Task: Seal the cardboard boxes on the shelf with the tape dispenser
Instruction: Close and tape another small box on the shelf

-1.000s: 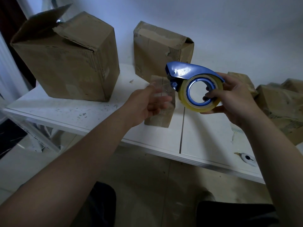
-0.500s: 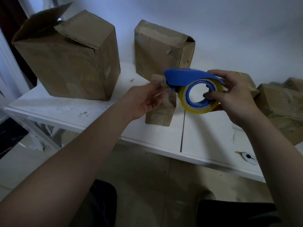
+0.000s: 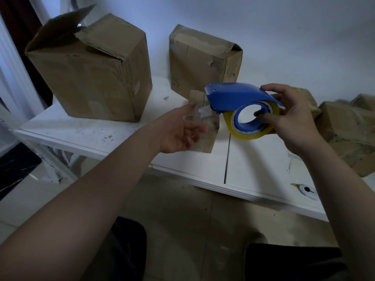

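Observation:
My right hand (image 3: 292, 122) grips a blue tape dispenser (image 3: 235, 96) loaded with a yellowish tape roll (image 3: 249, 134), with fingers through the roll's core, held above the white shelf (image 3: 253, 169). My left hand (image 3: 178, 132) is just left of the dispenser's mouth and pinches the free end of clear tape (image 3: 203, 113) drawn from it. Behind that hand stands a small flat cardboard box (image 3: 207, 140). A large box (image 3: 91, 78) with a raised top flap stands at the left. A medium box (image 3: 203, 59) leans by the wall.
More crumpled cardboard boxes (image 3: 349, 134) lie at the shelf's right end, one partly behind my right hand. A small white tool (image 3: 307, 190) lies near the shelf's front edge at the right. A seam (image 3: 226, 163) splits the shelf. Below is bare floor and my legs.
The dispenser has tipped so its blue cover faces up. My left hand reached its mouth, took the tape end, and has drawn back a little to the left.

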`<state>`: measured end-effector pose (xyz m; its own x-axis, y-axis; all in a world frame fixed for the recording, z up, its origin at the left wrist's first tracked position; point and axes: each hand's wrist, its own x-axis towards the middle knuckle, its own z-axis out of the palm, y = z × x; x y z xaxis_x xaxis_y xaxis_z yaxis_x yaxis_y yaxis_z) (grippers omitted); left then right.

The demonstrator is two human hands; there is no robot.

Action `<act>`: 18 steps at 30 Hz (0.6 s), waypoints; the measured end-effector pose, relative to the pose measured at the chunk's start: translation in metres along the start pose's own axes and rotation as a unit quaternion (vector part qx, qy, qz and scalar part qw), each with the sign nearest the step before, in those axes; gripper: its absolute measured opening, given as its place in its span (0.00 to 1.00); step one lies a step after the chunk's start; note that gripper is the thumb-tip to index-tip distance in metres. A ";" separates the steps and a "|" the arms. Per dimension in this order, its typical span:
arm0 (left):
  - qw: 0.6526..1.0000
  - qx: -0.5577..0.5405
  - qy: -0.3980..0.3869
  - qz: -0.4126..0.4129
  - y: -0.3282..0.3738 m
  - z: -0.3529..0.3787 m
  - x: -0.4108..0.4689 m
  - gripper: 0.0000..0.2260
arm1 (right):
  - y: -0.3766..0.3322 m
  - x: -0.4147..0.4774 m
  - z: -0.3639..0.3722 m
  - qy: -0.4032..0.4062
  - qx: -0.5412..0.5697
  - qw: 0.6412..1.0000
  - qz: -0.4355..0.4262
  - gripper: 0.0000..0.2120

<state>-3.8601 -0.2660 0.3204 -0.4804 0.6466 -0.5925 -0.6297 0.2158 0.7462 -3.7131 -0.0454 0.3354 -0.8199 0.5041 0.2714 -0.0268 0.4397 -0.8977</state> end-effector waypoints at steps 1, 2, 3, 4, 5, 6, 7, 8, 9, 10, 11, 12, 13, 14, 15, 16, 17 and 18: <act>1.000 0.005 -0.010 0.001 -0.001 0.002 0.000 0.32 | -0.001 0.000 0.000 -0.001 0.001 1.000 -0.002 0.31; 1.000 0.006 -0.016 0.005 -0.002 0.004 0.000 0.32 | -0.001 -0.001 0.001 -0.001 0.003 1.000 -0.004 0.31; 1.000 0.005 -0.016 0.013 -0.002 0.006 -0.001 0.29 | -0.002 -0.001 0.001 -0.001 0.004 1.000 -0.007 0.31; 1.000 0.004 -0.009 0.025 -0.001 0.007 -0.001 0.26 | -0.002 -0.001 0.002 -0.001 0.004 1.000 -0.009 0.31; 0.999 0.003 0.001 0.039 -0.001 0.006 -0.001 0.21 | -0.002 -0.001 0.002 -0.001 0.003 1.000 -0.011 0.32; 0.999 0.001 0.012 0.052 -0.001 0.006 -0.001 0.16 | -0.001 0.000 0.002 0.000 0.001 1.000 -0.013 0.32; 0.998 0.001 0.026 0.062 0.000 0.004 -0.001 0.14 | 0.000 0.000 0.001 0.000 0.000 1.000 -0.016 0.32; 0.997 0.005 0.042 0.071 0.000 0.003 -0.001 0.13 | 0.001 0.000 0.001 0.000 -0.001 1.000 -0.021 0.32; 0.995 0.019 0.062 0.081 0.001 0.002 -0.001 0.14 | 0.002 0.001 0.000 0.000 -0.005 1.000 -0.028 0.32; 0.992 0.040 0.084 0.091 0.002 0.001 -0.001 0.15 | 0.004 0.002 -0.001 -0.004 -0.010 0.999 -0.035 0.33; 0.987 0.066 0.104 0.101 0.003 0.001 -0.002 0.15 | 0.006 0.002 -0.001 -0.013 -0.017 0.999 -0.043 0.35; 0.982 0.097 0.123 0.109 0.005 0.001 -0.003 0.15 | 0.008 0.003 -0.002 -0.030 -0.027 0.998 -0.050 0.38; 0.975 0.130 0.139 0.118 0.005 0.001 -0.004 0.14 | 0.011 0.003 -0.003 -0.054 -0.040 0.996 -0.054 0.41; 0.966 0.163 0.153 0.126 0.006 0.002 -0.004 0.12 | 0.014 0.003 -0.003 -0.079 -0.057 0.994 -0.058 0.44; 0.958 0.194 0.164 0.135 0.005 0.002 -0.005 0.11 | 0.018 0.003 -0.003 -0.097 -0.082 0.990 -0.066 0.45; 0.949 0.220 0.174 0.143 0.004 0.002 -0.005 0.09 | 0.022 0.003 -0.002 -0.106 -0.113 0.985 -0.081 0.45; 0.942 0.241 0.181 0.149 0.004 0.001 -0.005 0.08 | 0.025 0.003 -0.001 -0.109 -0.141 0.979 -0.100 0.43; 0.936 0.255 0.185 0.154 0.003 0.001 -0.005 0.07 | 0.029 0.003 -0.002 -0.109 -0.157 0.974 -0.119 0.42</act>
<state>-3.8588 -0.2677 0.3264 -0.8293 0.4582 -0.3200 -0.0982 0.4442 0.8905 -3.7151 -0.0302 0.3108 -0.9151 0.2050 0.3471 -0.0827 0.7473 -0.6593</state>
